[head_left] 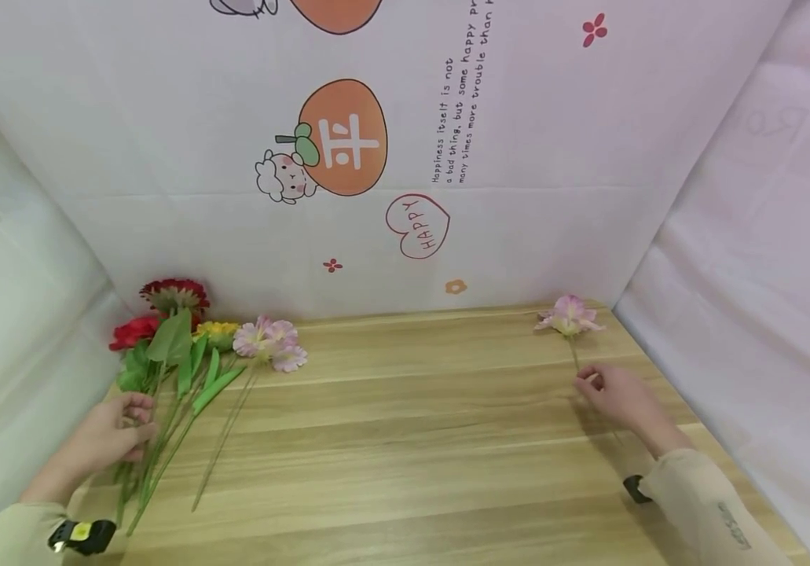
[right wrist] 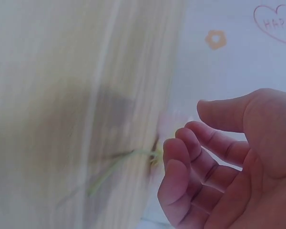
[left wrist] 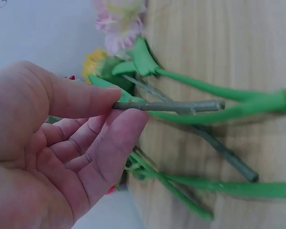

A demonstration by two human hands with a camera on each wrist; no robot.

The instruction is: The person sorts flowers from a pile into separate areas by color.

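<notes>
My left hand (head_left: pixel 111 428) is at the left side of the table, among artificial flowers. In the left wrist view, its thumb and index finger pinch a thin grey-green flower stem (left wrist: pixel 171 106), whose cut end points right. That stem appears to lead up past a broad leaf (head_left: pixel 171 339) to a dark red flower (head_left: pixel 177 295). On the right, my right hand (head_left: pixel 620 395) hovers over the stem of a pale pink flower (head_left: pixel 569 316) lying near the back edge. The right wrist view shows its fingers loosely curled, thumb apart, nothing between them.
Beside the left hand lie a bright red flower (head_left: pixel 134 332), a yellow flower (head_left: pixel 218 335) and a pink-and-white flower (head_left: pixel 269 343), their stems toward the front. A printed white cloth (head_left: pixel 235 236) rises behind the wooden table (head_left: pixel 405 440), with white cloth walls on both sides.
</notes>
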